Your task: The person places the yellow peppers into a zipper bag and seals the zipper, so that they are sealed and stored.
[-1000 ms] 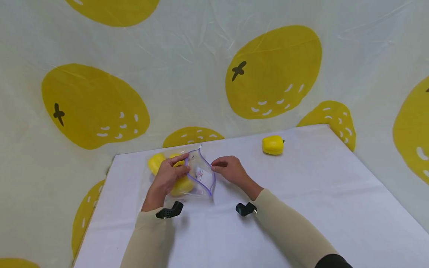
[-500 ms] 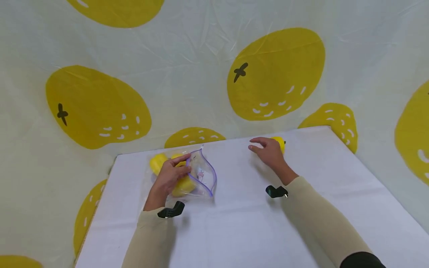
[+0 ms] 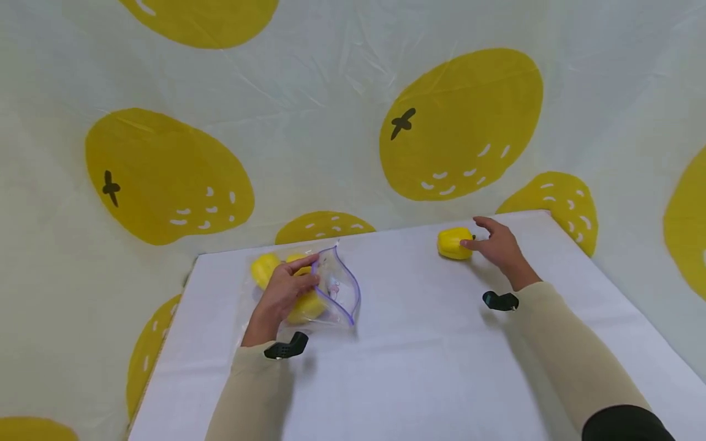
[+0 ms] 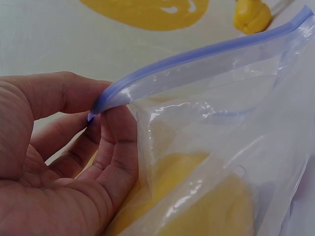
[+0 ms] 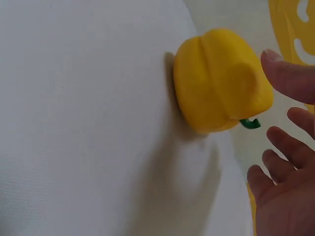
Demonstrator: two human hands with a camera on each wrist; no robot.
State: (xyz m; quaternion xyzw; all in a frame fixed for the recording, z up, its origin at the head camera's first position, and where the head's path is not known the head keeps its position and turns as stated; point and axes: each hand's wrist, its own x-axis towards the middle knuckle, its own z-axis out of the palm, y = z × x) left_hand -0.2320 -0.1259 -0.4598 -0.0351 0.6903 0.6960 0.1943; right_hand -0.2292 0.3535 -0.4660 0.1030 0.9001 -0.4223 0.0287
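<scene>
We see the left hand (image 3: 281, 298) pinching the bag (image 3: 339, 283) at its purple rim (image 4: 197, 56), fingers on both sides of the strip. From that pinch the rim bows apart, and we find the mouth gaping toward the right hand's side. Through the clear plastic we make out yellow peppers (image 3: 306, 309), partly hidden behind the left hand. The right hand (image 3: 501, 250) grasps nothing: we see its fingers spread and slightly bent beside the loose pepper (image 3: 452, 244). Its thumb (image 5: 293, 81) is just beside the yellow skin; we cannot tell whether they touch. That pepper rests on the white table (image 3: 408, 373), near the far edge and well apart from the bag, its green stem (image 5: 250, 123) pointing toward the right hand. Farther out, we see beige sleeves (image 3: 250, 392), a black device (image 3: 501, 301) at each wrist, and a pale backdrop (image 3: 314, 116) printed with large yellow fruit (image 3: 463, 116).
</scene>
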